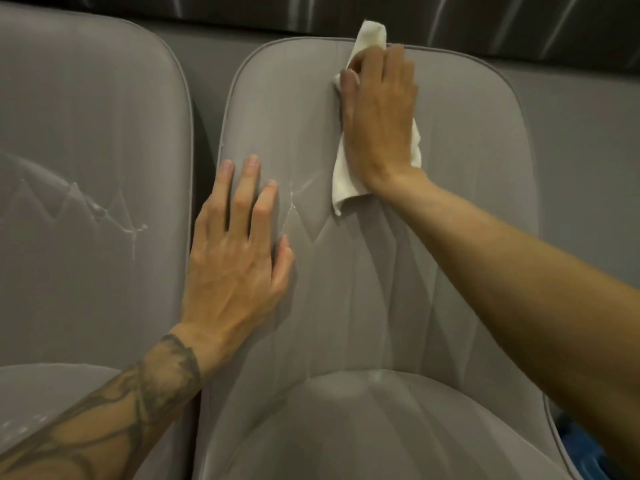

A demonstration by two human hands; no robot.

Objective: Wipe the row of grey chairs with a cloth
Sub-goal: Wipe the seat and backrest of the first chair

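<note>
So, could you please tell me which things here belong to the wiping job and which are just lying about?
Job: white cloth, pressed flat by the right hand on the backrest of the chair in front; left hand resting on the same backrest; neighbouring chair on the left.
Not part of it: blue item at the lower right edge; dark panel behind the chairs.

The backrest (374,289) lies bare between the left hand (235,258) and right hand (381,126); a neighbouring chair (86,150) stands just beside.
</note>
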